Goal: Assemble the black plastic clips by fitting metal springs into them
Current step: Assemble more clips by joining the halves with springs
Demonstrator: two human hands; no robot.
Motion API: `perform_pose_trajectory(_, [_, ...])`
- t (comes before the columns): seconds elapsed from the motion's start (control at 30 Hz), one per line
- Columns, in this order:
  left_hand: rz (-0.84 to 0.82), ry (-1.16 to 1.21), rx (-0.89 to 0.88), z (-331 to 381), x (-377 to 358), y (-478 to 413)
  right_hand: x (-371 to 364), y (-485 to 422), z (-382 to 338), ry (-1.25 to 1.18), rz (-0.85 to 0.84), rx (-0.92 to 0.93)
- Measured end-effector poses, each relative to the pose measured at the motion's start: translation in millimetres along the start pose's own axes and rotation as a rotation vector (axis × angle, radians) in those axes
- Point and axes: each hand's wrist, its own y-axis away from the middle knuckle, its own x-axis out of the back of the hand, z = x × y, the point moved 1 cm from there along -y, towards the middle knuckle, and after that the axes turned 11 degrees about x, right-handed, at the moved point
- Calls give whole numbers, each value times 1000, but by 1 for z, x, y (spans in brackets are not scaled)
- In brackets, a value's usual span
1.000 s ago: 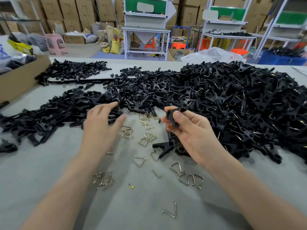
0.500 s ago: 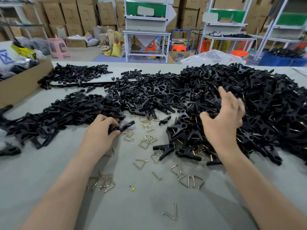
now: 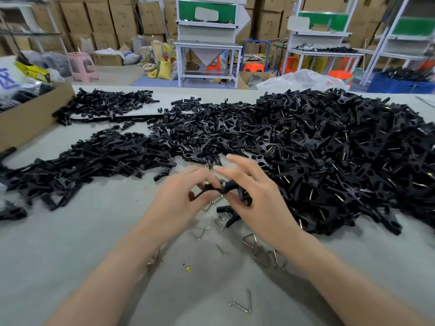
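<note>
Clip halves [image 3: 221,189] held btwn left hand [image 3: 179,205] & right hand [image 3: 261,208], each grip pinching one, prob. to mate them; springs [image 3: 200,231] lie near on tabletop [image 3: 70,255].

Only the person's two arms are in view. The left hand [image 3: 179,203] and the right hand [image 3: 261,208] are bare. So are the left forearm [image 3: 113,278] and the right forearm [image 3: 341,278], uncovered all the way to the lower edge of the view. Both arms are slender with narrow wrists. The fingers [image 3: 237,161] are long and thin, and too blurred for the nails to be made out.
</note>
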Motion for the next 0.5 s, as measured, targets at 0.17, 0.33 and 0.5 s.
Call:
perform_pose_trajectory(0.17, [-15, 327, 184, 8, -11, 7, 8, -2, 6, -138, 70, -92])
perform_pose_trajectory(0.33, [-93, 586, 301, 13, -13, 7, 6, -1, 6, -436, 109, -335])
perform_pose_trajectory(0.5, [-124, 649, 393, 9, -15, 8, 2, -2, 8, -709, 155, -468])
